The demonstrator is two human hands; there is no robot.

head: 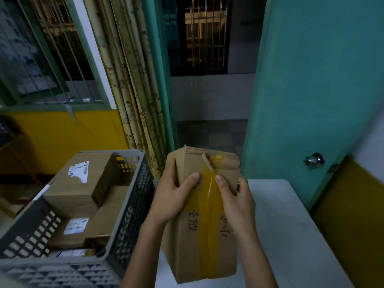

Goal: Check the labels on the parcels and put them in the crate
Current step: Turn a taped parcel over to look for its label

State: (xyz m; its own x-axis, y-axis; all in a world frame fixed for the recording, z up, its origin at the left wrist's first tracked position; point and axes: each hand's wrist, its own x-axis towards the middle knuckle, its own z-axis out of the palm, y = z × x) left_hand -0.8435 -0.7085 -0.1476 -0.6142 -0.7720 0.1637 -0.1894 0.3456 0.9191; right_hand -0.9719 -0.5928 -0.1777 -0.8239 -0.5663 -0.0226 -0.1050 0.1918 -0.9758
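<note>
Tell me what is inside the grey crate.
The grey crate holds several cardboard parcels; the top parcel and a lower parcel show white labels. Whatever lies beneath them, and the crate floor, is covered.

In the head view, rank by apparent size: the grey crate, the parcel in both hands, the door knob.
1. grey crate
2. held parcel, though it sits nearer the camera, so the gap is unsure
3. door knob, clearly smallest
</note>
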